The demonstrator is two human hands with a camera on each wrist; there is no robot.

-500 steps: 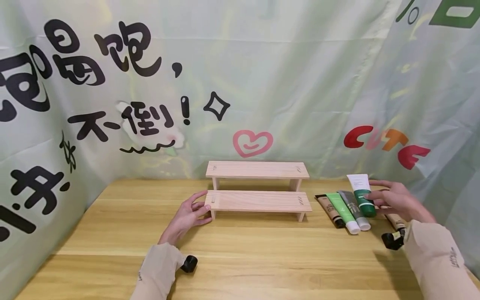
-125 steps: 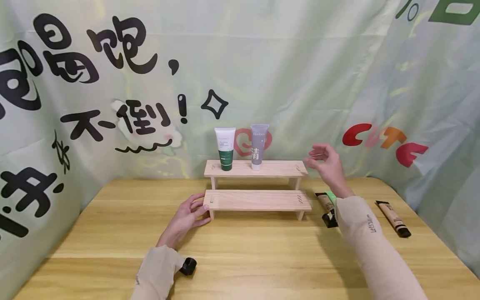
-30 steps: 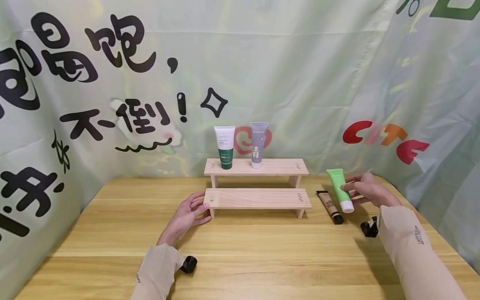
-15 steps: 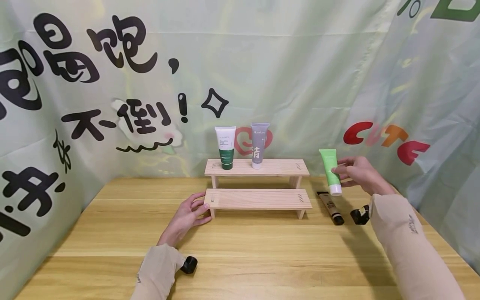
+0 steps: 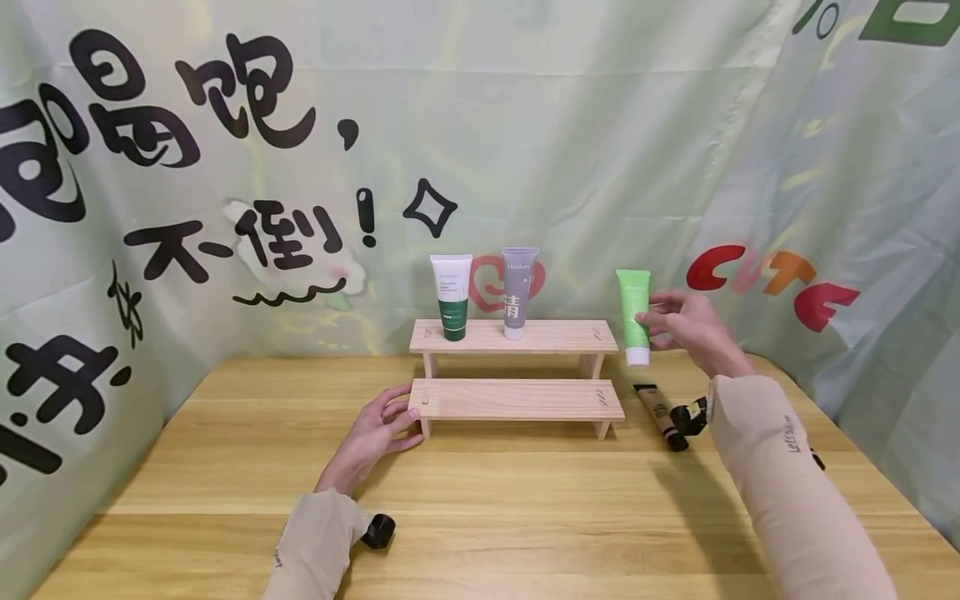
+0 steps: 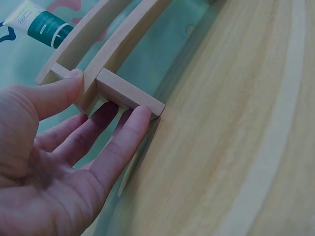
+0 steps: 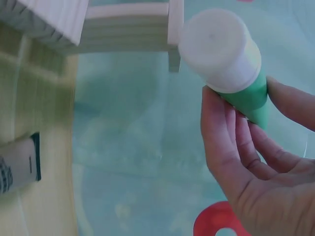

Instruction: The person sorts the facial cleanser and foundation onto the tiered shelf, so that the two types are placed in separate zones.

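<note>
A two-tier wooden display rack stands on the table. My left hand grips the left end of its lower tier, thumb at the board and fingers against the leg. In my right hand, thumb and fingers pinch a light-green squeeze tube, held upright in the air with its white cap down, just right of the upper tier. On that tier stand a white-and-green tube at the left and a grey-purple tube near the middle, both cap down.
A tan tube with a black cap lies on the table right of the rack. The dark end of another tube shows past my right sleeve, which hides most of it. A printed curtain hangs behind the table.
White-and-green and grey-purple tubes have gone from the right-hand side onto the upper tier. Over the last second my right hand has raised the green tube leftward, turning it upright; my left hand stays put.
</note>
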